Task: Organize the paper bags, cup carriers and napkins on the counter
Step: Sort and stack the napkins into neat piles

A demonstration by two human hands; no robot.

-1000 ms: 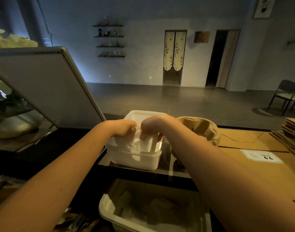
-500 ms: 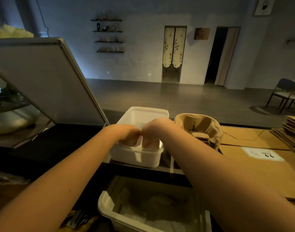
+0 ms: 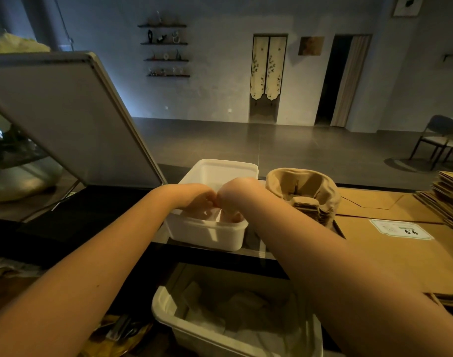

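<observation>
Flanking the white container [image 3: 207, 235] on the surface [image 3: 248, 249]: grey panel [image 3: 65, 119] left, brown cup carriers [image 3: 305, 191] right. Left hand [image 3: 194, 199] and right hand [image 3: 235, 194] block its interior, fingers [image 3: 231, 216] curled onto pale napkins [image 3: 216, 215]; grip cannot be told.

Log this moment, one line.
left hand: fingers in white tub | right hand: same, knuckles touching | grip: hidden | cup carriers: right of tub

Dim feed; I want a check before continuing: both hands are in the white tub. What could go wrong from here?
1. The white rectangular plastic tub sits by the counter's near edge; the left hand and right hand working in it might slide it off, toward the white bin below.
2. The right forearm runs beside the stacked brown pulp cup carriers; a wide withdrawal could topple them.
</observation>
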